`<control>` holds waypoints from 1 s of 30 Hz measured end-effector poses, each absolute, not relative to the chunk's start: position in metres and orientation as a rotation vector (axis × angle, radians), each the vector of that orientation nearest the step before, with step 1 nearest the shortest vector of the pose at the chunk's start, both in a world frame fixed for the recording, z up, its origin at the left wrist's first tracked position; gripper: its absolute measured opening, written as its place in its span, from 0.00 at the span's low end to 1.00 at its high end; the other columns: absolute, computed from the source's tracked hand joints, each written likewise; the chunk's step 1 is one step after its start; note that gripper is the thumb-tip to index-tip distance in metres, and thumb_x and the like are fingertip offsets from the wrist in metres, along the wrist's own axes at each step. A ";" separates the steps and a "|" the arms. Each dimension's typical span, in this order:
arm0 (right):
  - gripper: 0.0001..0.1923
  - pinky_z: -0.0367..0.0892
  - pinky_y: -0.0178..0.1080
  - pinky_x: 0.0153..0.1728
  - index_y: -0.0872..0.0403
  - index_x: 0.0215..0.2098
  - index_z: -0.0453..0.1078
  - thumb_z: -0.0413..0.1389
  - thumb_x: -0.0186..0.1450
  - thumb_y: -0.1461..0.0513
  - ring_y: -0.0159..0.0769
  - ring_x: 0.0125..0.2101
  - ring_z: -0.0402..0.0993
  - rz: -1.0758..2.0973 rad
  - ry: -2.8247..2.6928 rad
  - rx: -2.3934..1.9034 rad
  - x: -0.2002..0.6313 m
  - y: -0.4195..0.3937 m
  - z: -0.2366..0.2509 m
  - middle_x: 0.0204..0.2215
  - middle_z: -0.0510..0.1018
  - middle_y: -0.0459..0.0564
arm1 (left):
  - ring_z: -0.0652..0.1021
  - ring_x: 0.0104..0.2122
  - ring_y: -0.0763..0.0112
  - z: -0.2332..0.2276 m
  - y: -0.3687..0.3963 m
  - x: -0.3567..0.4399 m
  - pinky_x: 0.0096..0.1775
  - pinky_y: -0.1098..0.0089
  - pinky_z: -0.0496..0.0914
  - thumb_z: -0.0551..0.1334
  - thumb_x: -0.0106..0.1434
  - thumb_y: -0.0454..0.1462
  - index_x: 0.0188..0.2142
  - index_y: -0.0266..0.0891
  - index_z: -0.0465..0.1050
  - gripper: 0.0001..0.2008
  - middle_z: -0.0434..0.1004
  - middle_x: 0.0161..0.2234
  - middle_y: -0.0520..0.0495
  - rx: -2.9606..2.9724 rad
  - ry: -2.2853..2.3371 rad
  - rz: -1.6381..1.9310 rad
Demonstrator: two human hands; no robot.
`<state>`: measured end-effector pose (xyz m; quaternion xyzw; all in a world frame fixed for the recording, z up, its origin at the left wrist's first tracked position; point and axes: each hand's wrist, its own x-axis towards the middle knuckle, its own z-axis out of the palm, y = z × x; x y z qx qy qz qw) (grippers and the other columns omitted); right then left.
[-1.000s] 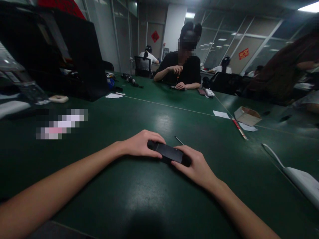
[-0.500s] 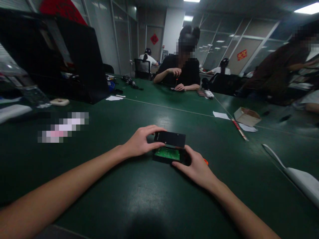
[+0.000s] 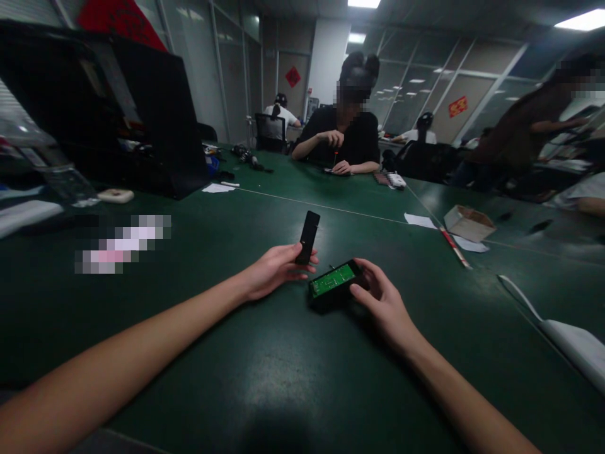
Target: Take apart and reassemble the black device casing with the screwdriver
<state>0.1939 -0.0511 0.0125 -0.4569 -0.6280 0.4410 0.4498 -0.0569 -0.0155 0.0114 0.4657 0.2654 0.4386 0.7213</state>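
Green table (image 3: 265, 378) fills the room's front. Left hand (image 3: 274, 272) pinches a black lid (image 3: 307, 237), standing it upright off the table. Right hand (image 3: 384, 299) grips a black box (image 3: 333, 287) lying on the table, its green board (image 3: 332, 280) showing.

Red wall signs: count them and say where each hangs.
3. One sign hangs on the far wall beside the white pillar, one sign on the right partition, and one big sign at top left, partly cut off. Others may be hidden.
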 end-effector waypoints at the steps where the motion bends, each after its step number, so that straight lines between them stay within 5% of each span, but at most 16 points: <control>1: 0.28 0.72 0.47 0.49 0.49 0.58 0.62 0.61 0.62 0.54 0.47 0.56 0.70 1.141 -1.504 -1.111 0.194 -0.051 0.013 0.58 0.70 0.57 | 0.78 0.43 0.66 0.011 -0.016 -0.057 0.45 0.65 0.71 0.61 0.65 0.48 0.50 0.36 0.74 0.20 0.77 0.48 0.38 0.993 0.574 0.953; 9: 0.18 0.74 0.51 0.48 0.52 0.49 0.70 0.50 0.69 0.50 0.48 0.53 0.74 1.429 -1.143 -0.938 0.197 -0.048 0.019 0.51 0.77 0.58 | 0.79 0.43 0.65 0.011 -0.025 -0.052 0.47 0.65 0.72 0.61 0.66 0.45 0.51 0.38 0.74 0.18 0.77 0.50 0.39 0.816 0.385 0.885; 14: 0.25 0.77 0.35 0.25 0.51 0.50 0.71 0.40 0.73 0.46 0.38 0.33 0.82 1.787 -0.923 -0.861 0.199 -0.050 0.024 0.40 0.83 0.52 | 0.80 0.46 0.62 0.013 -0.032 -0.046 0.48 0.66 0.72 0.61 0.67 0.40 0.52 0.36 0.73 0.16 0.75 0.54 0.37 0.768 0.322 0.860; 17: 0.26 0.74 0.32 0.20 0.51 0.48 0.72 0.39 0.73 0.46 0.40 0.32 0.83 1.951 -0.822 -0.815 0.198 -0.055 0.026 0.37 0.84 0.51 | 0.80 0.48 0.60 0.014 -0.035 -0.044 0.50 0.65 0.71 0.60 0.68 0.38 0.53 0.34 0.72 0.16 0.76 0.53 0.35 0.747 0.308 0.855; 23: 0.14 0.77 0.37 0.32 0.53 0.49 0.73 0.52 0.69 0.57 0.39 0.40 0.80 1.994 -0.854 -0.741 0.196 -0.061 0.028 0.45 0.82 0.53 | 0.79 0.50 0.56 0.012 -0.035 -0.044 0.53 0.63 0.70 0.61 0.67 0.36 0.54 0.32 0.71 0.17 0.74 0.54 0.33 0.750 0.320 0.841; 30: 0.15 0.72 0.38 0.42 0.51 0.52 0.73 0.57 0.67 0.59 0.37 0.44 0.76 1.851 -0.980 -0.728 0.193 -0.059 0.024 0.49 0.79 0.52 | 0.76 0.54 0.59 0.010 -0.039 -0.039 0.58 0.59 0.65 0.63 0.66 0.36 0.53 0.32 0.73 0.17 0.73 0.56 0.33 0.785 0.399 0.846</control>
